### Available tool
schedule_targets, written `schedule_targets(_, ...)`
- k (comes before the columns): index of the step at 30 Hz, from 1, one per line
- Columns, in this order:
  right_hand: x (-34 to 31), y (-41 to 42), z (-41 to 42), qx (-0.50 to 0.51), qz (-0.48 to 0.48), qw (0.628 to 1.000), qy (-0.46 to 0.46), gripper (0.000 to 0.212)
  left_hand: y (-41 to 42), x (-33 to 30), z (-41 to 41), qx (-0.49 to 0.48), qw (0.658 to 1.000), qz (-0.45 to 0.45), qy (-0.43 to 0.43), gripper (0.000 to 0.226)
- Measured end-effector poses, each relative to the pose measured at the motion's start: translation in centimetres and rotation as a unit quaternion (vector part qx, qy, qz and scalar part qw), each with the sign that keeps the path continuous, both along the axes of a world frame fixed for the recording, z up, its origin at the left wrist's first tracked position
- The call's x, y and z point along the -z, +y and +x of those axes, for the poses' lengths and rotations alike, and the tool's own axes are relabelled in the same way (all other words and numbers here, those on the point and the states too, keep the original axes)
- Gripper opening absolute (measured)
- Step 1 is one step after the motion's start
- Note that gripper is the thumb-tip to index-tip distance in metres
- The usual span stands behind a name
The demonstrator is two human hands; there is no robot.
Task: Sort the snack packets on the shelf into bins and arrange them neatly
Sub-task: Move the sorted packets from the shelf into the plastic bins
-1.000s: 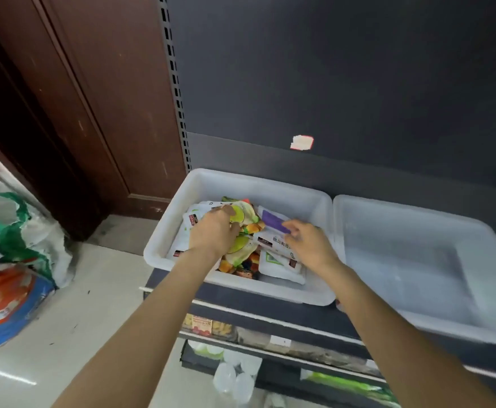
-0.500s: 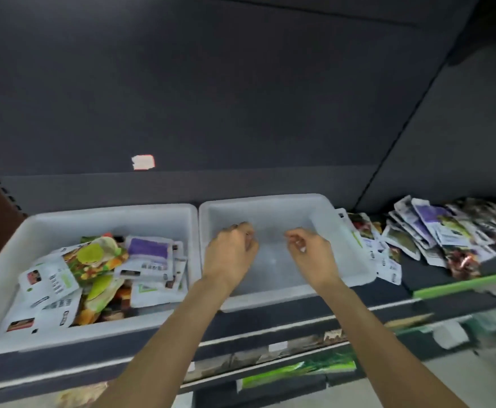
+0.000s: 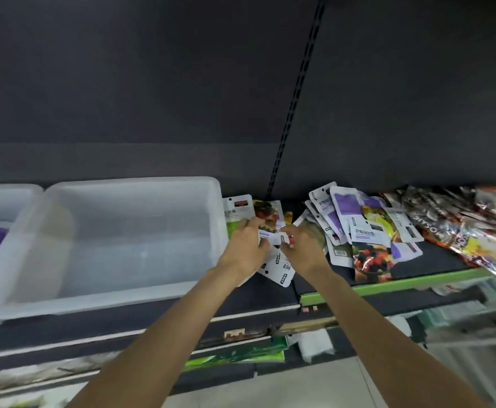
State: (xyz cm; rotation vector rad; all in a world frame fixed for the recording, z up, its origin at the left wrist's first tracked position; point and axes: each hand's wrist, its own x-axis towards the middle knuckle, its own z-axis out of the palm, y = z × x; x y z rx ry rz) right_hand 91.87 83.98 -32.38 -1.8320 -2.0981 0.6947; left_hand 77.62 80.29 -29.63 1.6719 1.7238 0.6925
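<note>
An empty translucent white bin [image 3: 141, 187] stands on the dark shelf. Just right of it lies a loose heap of snack packets [image 3: 355, 219], white with purple and green panels, some with fruit pictures. My left hand [image 3: 248, 245] and my right hand [image 3: 302, 248] are close together over the packets beside the bin's right wall, and both have fingers closed on small white packets [image 3: 273, 235]. Another white packet [image 3: 280, 270] lies under my wrists. At the far left, the edge of a second bin [image 3: 2, 191] shows purple packets inside.
Shiny dark foil packets [image 3: 458, 225] are piled at the far right of the shelf. The shelf's front lip [image 3: 388, 285] there is green. A slotted upright [image 3: 296, 92] runs up the dark back panel. Lower shelves with goods [image 3: 241, 353] sit below.
The view has swung right, from the filled left bin, past the empty bin, to the loose packets. Both hands have moved from inside the bins to the packets and closed on them.
</note>
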Motion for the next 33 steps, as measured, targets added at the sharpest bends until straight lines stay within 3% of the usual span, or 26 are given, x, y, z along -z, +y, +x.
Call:
schedule_targets(5, 2.4, 2.2, 2.2, -0.011, -0.069, 0.997, 0.042, 0.051, 2.1, 2.5, 1.5, -0.044, 0.997, -0.061, -0.007, 0.058)
schedule_targets(9, 3.5, 3.4, 2.7, -0.030, -0.115, 0.992, 0.043, 0.061, 4.4, 4.3, 2.4, -0.083, 0.988, -0.117, 0.060, 0.084)
schedule_targets(11, 4.0, 3.9, 3.0, -0.046, -0.135, 0.990, 0.022, 0.061, 5.2, 5.3, 2.5, -0.091, 0.978, -0.143, 0.120, 0.094)
schedule_targets(16, 5.4, 5.2, 4.0, -0.080, -0.124, 0.989, -0.023, 0.054, 4.9, 7.8, 2.5, -0.082, 0.967, -0.170, 0.172, 0.108)
schedule_targets(21, 6.0, 6.0, 6.1, -0.119, -0.024, 0.977, -0.174, 0.053, 4.5, 8.2, 2.9, -0.088, 0.951, -0.123, 0.271, 0.104)
schedule_targets(24, 6.3, 6.8, 7.7, -0.164, -0.035, 0.969, -0.181, 0.057, 4.4, 8.1, 3.8, -0.083, 0.938, -0.128, 0.312, 0.103)
schedule_targets(33, 6.6, 8.4, 9.2, -0.247, 0.005, 0.954, -0.171, 0.058, 3.1, 7.0, 5.0, -0.063, 0.919, -0.083, 0.380, 0.035)
